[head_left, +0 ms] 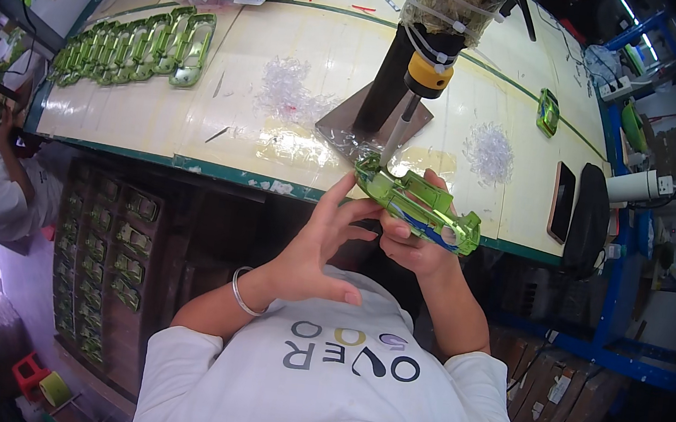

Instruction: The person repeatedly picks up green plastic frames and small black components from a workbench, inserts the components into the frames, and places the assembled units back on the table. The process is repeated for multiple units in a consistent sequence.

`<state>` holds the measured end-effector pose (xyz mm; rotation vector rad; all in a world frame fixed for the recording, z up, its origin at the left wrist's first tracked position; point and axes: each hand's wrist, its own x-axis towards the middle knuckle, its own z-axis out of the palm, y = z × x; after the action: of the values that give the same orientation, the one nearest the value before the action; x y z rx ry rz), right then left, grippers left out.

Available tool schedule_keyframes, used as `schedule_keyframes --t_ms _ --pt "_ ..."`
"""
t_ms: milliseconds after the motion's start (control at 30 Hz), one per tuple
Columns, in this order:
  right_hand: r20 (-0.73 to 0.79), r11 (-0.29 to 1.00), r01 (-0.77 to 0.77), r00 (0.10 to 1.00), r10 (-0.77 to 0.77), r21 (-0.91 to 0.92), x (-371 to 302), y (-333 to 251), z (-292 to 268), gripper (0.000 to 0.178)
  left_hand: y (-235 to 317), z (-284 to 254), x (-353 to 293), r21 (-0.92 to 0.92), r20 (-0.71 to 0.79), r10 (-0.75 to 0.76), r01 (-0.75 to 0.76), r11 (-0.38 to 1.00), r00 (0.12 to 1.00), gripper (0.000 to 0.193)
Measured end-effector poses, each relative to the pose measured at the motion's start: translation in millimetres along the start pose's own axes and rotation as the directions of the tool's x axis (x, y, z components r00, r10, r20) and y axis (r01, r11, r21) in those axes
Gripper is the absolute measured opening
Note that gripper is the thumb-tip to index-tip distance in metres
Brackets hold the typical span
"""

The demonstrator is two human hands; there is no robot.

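A shiny green toy car body shell (421,210) with a blue patch on its side is gripped in my right hand (419,245), fingers and thumb closed round its near side. My left hand (322,242) has its fingers spread and thumb held away, with the index fingertip at the shell's left end. The metal rod (398,130) of a tool with a yellow collar (428,77) points down at that same end. Whether its tip touches the shell I cannot tell. A dark upright post (381,91) on a flat base plate (336,121) stands behind the shell.
Rows of green shells (140,47) lie at the table's left. Clear plastic scraps (294,85) form heaps, and another green shell (548,112) sits far right near a phone (562,201). Below left stands a brown rack (110,268) of green parts. A co-worker (7,190) is at left.
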<state>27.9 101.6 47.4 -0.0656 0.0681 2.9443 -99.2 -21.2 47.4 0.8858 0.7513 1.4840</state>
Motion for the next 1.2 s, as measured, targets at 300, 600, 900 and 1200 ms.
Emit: schedule_keyframes --t_ms 300,600,900,1200 --pt "0.047 1.000 -0.011 0.999 0.012 -0.012 -0.3 -2.8 -0.4 0.051 2.9 -1.2 1.0 0.053 0.111 0.016 -0.021 0.998 0.994 0.122" --pt "-0.228 0.998 0.062 0.972 -0.056 0.019 1.3 -1.1 18.4 0.062 0.9 -1.2 1.2 0.071 0.117 0.015 -0.024 0.997 0.993 0.122" --pt "-0.399 0.985 0.115 0.903 -0.157 -0.127 9.0 7.8 28.4 0.057 -1.9 -0.9 -0.3 0.021 0.005 -0.027 0.026 0.999 1.000 0.125" --pt "-0.330 0.983 0.031 0.939 -0.091 -0.183 -37.4 5.6 -13.2 0.052 -28.7 -1.3 -10.1 -0.111 -0.055 -0.218 0.211 0.971 0.974 0.110"
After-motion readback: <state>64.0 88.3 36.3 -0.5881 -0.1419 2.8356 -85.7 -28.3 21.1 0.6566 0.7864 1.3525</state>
